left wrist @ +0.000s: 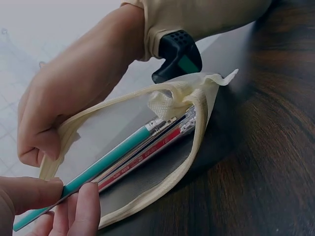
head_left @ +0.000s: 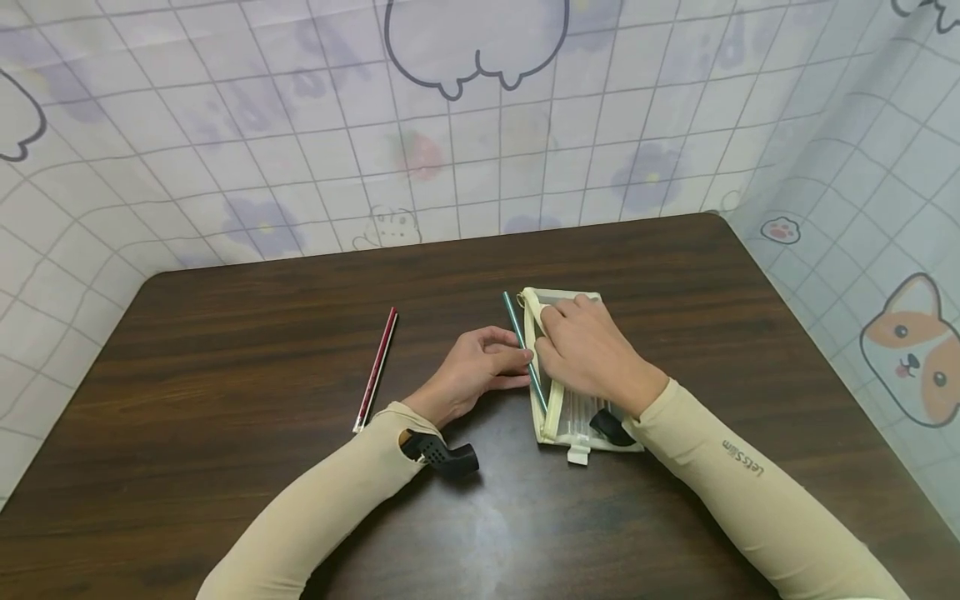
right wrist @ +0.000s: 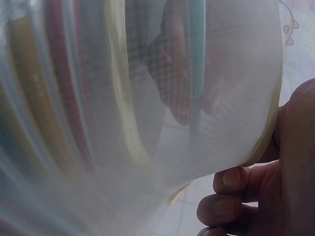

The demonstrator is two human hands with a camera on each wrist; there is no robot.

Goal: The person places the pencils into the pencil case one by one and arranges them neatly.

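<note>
A translucent pencil case [head_left: 592,417] with a cream zipper edge lies on the table, its mouth spread apart. My right hand [head_left: 588,346] pinches the upper zipper edge and lifts it. Between thumb and fingers my left hand [head_left: 480,367] holds a teal pencil [left wrist: 108,158], whose metal-capped end lies inside the mouth. Red and dark pencils [left wrist: 147,155] show inside the case beside it. Through the mesh in the right wrist view, the teal pencil [right wrist: 197,54] and blurred left fingers appear.
Left of the hands, a red pencil and a dark one [head_left: 377,367] lie side by side on the dark wooden table [head_left: 247,358]. A white tab [head_left: 578,455] sticks out at the case's near end. A patterned cloth [head_left: 315,125] hangs behind the table.
</note>
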